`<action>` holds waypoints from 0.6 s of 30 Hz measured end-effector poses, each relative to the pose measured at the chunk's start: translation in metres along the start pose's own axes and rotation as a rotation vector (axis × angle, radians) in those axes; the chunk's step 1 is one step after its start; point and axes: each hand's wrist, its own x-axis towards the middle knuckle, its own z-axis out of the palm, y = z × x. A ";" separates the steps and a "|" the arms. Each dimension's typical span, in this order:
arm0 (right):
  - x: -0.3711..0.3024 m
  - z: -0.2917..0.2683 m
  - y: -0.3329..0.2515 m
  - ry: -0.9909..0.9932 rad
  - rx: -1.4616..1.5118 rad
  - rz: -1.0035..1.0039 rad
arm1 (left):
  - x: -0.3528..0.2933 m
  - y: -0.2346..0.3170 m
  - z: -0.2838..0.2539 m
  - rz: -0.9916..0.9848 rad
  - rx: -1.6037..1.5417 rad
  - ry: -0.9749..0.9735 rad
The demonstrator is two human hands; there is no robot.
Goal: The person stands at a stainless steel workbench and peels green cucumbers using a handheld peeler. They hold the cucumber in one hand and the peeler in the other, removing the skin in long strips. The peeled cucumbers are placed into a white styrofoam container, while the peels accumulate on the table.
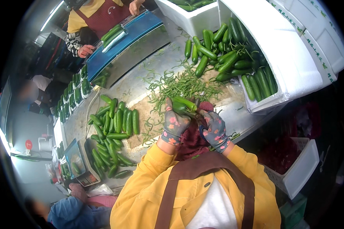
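Two hands in grey floral gloves: left hand [175, 124], fingers wrapped about green cucumbers [185, 103], held close before the body with their ends pointing right, apparently to present those ends to the other hand; right hand [214, 129], fingers curled just beside them, whether gripping anything cannot be told. The held cucumbers lie across the left fingers, at their far side, and to the left of the right fingers. One heap of thin green stalk pieces [187, 87], on the worktop [233, 116], just beyond the hands. One white foam box [294, 57], seemingly tipped on its side, mouth toward the worktop, probably so that the loose cucumbers [233, 63] come within reach. One group of laid-out cucumbers [120, 120], at left, partly in rows, seemingly kept apart from the box stock.
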 end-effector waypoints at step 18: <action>-0.046 0.036 0.068 -0.102 0.149 0.310 | -0.009 0.163 -0.027 0.167 0.032 -0.574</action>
